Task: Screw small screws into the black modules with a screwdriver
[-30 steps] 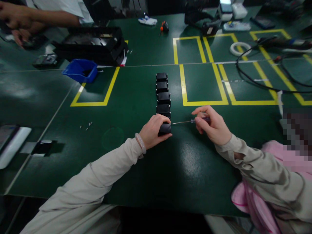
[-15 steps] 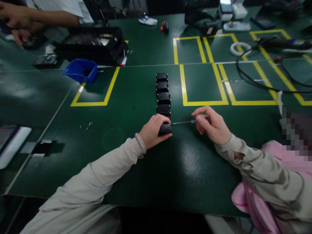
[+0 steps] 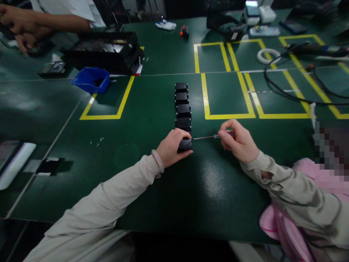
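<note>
My left hand (image 3: 173,147) grips a small black block (image 3: 185,144) at the near end of a row on the green table. From its right side, a screwdriver (image 3: 204,138) reaches the block with its thin shaft nearly level. My right hand (image 3: 239,140) is closed around the screwdriver's handle, fingers pinched together. Beyond my left hand, several similar black blocks (image 3: 183,110) stand in a line, with small shiny screw-like ends at their sides. The exact contact at the screwdriver's tip is too small to make out.
Several small screws (image 3: 100,140) lie loose on the left. A blue bin (image 3: 91,79) stands before a black tray (image 3: 103,51), near another person's hands (image 3: 23,25). Yellow tape (image 3: 229,116) marks rectangles; a black cable (image 3: 283,89) and white tape roll (image 3: 268,56) lie right.
The fingers of my right hand have curled in on the screwdriver handle; the index finger was stretched further forward before. My left hand still holds the block in the same place.
</note>
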